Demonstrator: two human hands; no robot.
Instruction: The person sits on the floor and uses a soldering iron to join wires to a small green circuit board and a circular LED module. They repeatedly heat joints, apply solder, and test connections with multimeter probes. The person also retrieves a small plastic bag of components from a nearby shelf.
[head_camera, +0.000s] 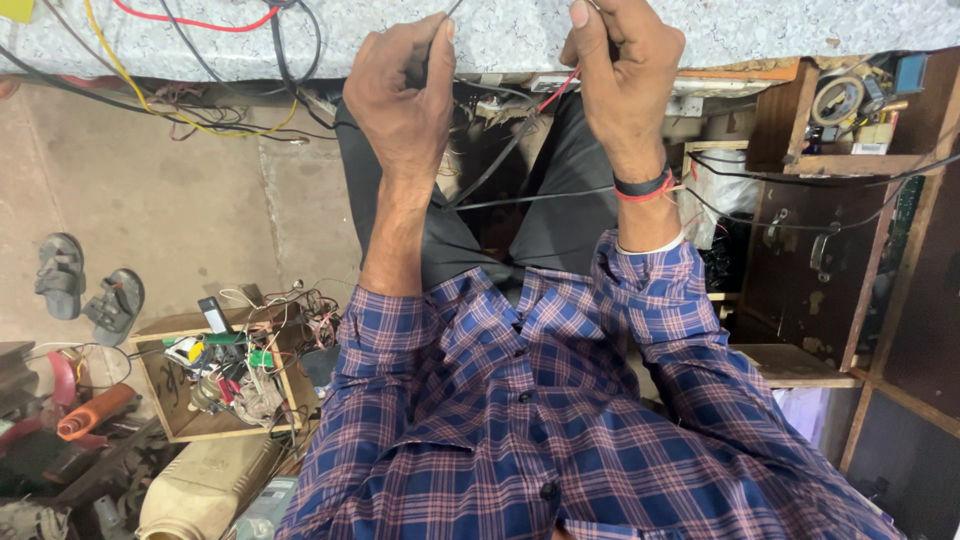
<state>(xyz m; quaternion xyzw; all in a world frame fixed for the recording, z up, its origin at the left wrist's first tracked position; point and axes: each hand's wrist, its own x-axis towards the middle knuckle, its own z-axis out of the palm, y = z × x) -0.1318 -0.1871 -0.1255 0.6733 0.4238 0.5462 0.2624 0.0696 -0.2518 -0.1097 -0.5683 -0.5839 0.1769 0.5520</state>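
Left hand (400, 100) pinches the black wire (500, 160), right hand (625, 80) the red wire (557, 90), at the bench edge (760, 30); I would keep both taut, ends just beside

Repair workshop, wires (200, 60), parts box (215, 375)

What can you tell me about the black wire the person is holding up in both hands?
The black wire is thin, with a smooth covering that looks like plastic. The left hand pinches it near the marbled bench edge, and the right hand grips wires too, along with a red wire. From the hands the black wire slants down over the person's dark trousers. Its ends are hidden.
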